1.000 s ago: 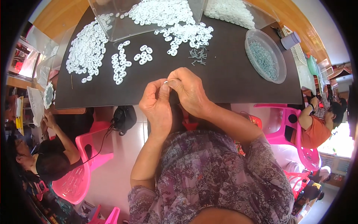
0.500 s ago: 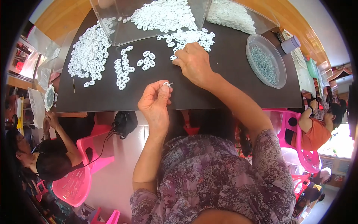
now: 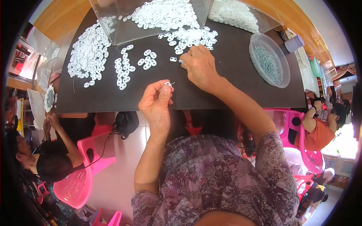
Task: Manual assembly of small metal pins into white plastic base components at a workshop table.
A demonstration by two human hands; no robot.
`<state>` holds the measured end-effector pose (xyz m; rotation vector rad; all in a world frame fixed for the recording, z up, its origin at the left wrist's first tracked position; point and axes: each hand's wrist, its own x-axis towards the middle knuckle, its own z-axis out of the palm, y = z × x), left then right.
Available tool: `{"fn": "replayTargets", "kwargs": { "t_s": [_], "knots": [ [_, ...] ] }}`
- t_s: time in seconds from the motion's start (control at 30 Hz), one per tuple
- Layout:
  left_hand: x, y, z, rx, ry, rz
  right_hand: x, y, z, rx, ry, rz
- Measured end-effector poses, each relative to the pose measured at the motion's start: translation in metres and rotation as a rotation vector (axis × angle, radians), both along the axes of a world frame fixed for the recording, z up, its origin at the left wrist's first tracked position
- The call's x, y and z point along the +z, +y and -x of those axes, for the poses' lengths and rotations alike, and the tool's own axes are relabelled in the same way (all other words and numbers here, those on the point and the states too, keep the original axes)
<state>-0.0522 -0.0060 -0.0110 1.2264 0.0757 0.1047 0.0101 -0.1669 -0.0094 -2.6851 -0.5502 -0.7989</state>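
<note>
My left hand (image 3: 157, 101) is closed near the table's front edge, thumb and fingers pinching a small white plastic piece (image 3: 168, 84). A thin metal screw (image 3: 173, 83) sticks out from that piece. Farther right, my right hand (image 3: 199, 66) bends over the tabletop, its fingertips pinched on a white plastic piece (image 3: 181, 61), mostly covered by the fingers. Just left of those fingertips lies a single white piece (image 3: 173, 59). Beyond my right hand spreads a loose pile of white pieces (image 3: 194, 37).
Left of centre are two small groups of white two-holed oval pieces (image 3: 147, 60), beside a large heap (image 3: 88, 56). A clear bin (image 3: 162, 17) stands behind. At right, a round clear dish (image 3: 283, 77) holds many screws (image 3: 266, 64). Other people sit on pink chairs (image 3: 81, 180) at both sides.
My right hand has shifted slightly right and toward me, off the pile's edge, leaving a white piece exposed beside its fingertips. The left hand stays almost still with its white piece and screw.
</note>
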Motion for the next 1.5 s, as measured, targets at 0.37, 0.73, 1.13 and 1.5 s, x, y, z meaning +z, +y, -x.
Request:
{"fn": "replayTargets", "kwargs": {
  "t_s": [0.37, 0.73, 1.13, 1.5],
  "knots": [
    [0.005, 0.004, 0.000, -0.043, 0.044, 0.054, 0.017, 0.013, 0.033, 0.124, 0.051, -0.297],
    [0.015, 0.002, 0.005, -0.033, 0.017, 0.178, 0.015, 0.030, 0.059, 0.180, 0.211, -0.769],
    [0.017, -0.001, 0.011, -0.028, 0.028, 0.222, 0.024, 0.027, 0.071, 0.173, 0.472, -1.010],
    [0.013, -0.003, 0.016, -0.028, 0.010, 0.076, 0.028, 0.018, 0.070, 0.113, 0.725, -1.384]
  ]
}}
